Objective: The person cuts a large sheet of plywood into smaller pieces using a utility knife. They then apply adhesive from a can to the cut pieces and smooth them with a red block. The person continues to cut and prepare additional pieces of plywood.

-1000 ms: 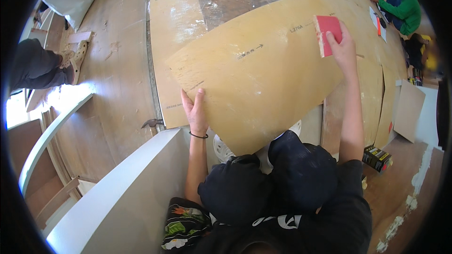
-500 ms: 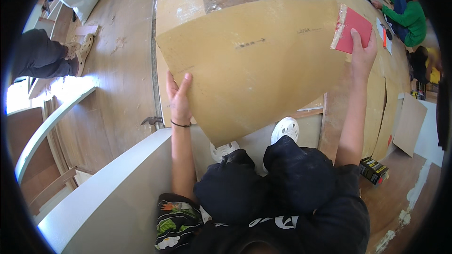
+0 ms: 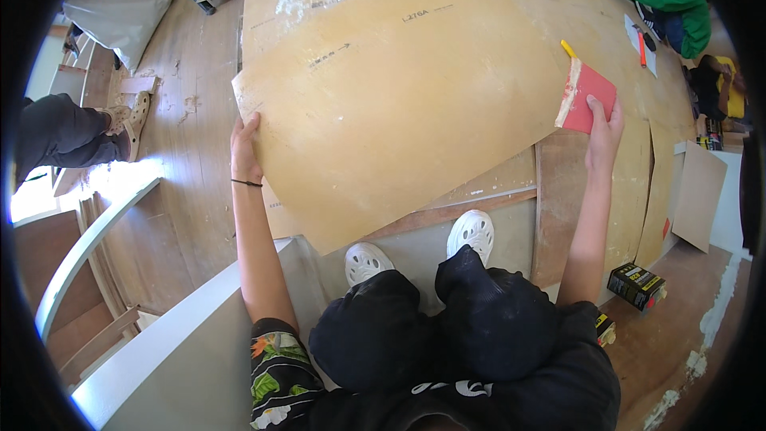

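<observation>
- Your left hand (image 3: 244, 145) gripped the left edge of the thin plywood sheet (image 3: 399, 104), which lay flat on the floor boards (image 3: 191, 191).
- Your right hand (image 3: 602, 132) was closed on the red sanding block (image 3: 586, 96), probably resting on the sheet's right edge.
- Sheet's long axis ran left-right between both hands.

Both bare arms reach forward from the near edge, well apart. The left hand (image 3: 244, 149) lies far out on the left, fingers together and pointing away, thumb tucked under, a thin dark band round the wrist. The right hand (image 3: 602, 134) stretches farther on the right, fingers curled in a grip, forearm nearly straight and slightly tilted inward
</observation>
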Tool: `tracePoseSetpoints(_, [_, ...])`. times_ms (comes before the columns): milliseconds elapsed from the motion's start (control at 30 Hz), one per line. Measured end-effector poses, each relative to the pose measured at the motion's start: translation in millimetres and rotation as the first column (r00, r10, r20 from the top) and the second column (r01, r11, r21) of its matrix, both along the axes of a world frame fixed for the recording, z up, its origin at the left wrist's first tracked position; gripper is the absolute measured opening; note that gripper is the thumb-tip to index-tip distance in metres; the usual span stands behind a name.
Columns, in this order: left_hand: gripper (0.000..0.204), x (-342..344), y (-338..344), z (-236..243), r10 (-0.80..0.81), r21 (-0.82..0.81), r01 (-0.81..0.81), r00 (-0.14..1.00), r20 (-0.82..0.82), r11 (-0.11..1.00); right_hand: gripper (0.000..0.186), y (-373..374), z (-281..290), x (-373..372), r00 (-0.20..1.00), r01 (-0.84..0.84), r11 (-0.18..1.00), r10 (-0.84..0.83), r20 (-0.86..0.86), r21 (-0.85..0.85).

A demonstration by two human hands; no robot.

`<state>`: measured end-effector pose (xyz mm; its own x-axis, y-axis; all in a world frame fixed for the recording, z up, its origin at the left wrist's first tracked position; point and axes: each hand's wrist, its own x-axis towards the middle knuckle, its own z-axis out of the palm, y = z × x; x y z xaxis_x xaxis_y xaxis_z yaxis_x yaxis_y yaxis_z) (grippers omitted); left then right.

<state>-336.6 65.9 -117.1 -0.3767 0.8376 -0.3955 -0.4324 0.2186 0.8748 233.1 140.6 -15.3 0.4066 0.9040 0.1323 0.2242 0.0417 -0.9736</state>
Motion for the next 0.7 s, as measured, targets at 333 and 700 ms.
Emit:
tracePoseSetpoints(333, [0.044,-34,14,-19,0.108,0.032,-0.104,0.978,-0.177,0.994,0.042,-16,-25,-6,0.899,-0.063,0.996,0.029,-0.437,-0.064])
tracePoseSetpoints(700, [0.043,7,-91,-40,0.126,-0.199,-0.172,0.966,-0.224,0.965,0.044,-74,-60,-3,0.801,-0.123,0.986,0.034,-0.598,-0.11])
